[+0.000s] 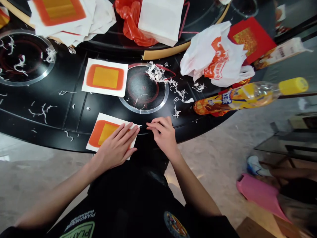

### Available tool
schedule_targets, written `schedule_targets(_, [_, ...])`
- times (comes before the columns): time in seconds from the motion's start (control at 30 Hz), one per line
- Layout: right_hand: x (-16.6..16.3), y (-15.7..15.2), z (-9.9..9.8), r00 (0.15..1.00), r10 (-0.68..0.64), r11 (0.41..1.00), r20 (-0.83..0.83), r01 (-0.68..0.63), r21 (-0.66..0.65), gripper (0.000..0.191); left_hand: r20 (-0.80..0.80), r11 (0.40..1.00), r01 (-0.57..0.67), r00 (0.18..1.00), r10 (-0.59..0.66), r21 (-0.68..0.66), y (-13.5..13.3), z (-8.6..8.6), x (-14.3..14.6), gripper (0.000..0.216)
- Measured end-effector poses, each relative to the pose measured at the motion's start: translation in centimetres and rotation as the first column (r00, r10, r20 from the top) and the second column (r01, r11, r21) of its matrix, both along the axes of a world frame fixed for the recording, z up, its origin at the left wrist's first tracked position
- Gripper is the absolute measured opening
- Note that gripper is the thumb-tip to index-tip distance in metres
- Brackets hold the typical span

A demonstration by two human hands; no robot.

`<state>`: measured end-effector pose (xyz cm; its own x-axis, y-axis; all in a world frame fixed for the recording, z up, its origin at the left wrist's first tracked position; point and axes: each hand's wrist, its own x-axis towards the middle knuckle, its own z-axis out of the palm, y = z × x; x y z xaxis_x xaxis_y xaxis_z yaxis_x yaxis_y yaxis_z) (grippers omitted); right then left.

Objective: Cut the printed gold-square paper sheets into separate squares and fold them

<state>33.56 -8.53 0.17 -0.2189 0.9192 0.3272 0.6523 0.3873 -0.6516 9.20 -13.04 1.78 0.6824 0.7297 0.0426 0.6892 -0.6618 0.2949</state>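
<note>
My left hand point(116, 145) lies flat on a square white paper sheet point(102, 134) printed with an orange-bordered yellow panel, covering most of it at the table's near edge. My right hand point(162, 135) rests just to the right, its curled fingertips on the black table edge near the sheet's corner. Whether those fingers pinch anything thin is hidden. A matching sheet point(105, 77) lies farther in, and white paper shreds point(156, 73) are scattered around a round hob ring point(143, 89).
A stack of printed sheets point(59, 10) and a second hob ring point(24, 58) sit at the far left. A white plastic bag point(215, 56), red packet point(252, 39) and yellow-capped bottle point(247, 96) lie at right. A seated person's shoe point(255, 166) shows at lower right.
</note>
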Motion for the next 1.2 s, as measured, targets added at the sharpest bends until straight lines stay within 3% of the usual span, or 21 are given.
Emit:
schedule_targets(0.57, [-1.8,2.0,-0.2,0.998,0.050,0.999,0.037,-0.050,0.002,0.023,0.038,0.999,-0.007,0.999,0.008,-0.043,-0.1,-0.3,0.1,0.071])
schedule_targets(0.8, [-1.6,2.1,0.2,0.995,0.089,0.994,0.036,-0.086,-0.066,0.022,0.225,0.997,-0.080,0.971,0.082,-0.020,0.8,-0.6,-1.4,0.054])
schedule_targets(1.0, [-1.5,2.0,0.3,0.996,0.083,0.995,0.023,-0.082,-0.053,0.022,0.042,0.985,-0.152,0.988,0.148,0.086,0.3,0.1,-1.9,0.045])
schedule_targets(1.2, [-1.8,1.8,0.3,0.992,0.123,0.991,-0.004,-0.123,-0.056,0.019,0.097,0.991,-0.129,0.988,0.124,0.041,-0.1,-0.2,-2.9,0.065])
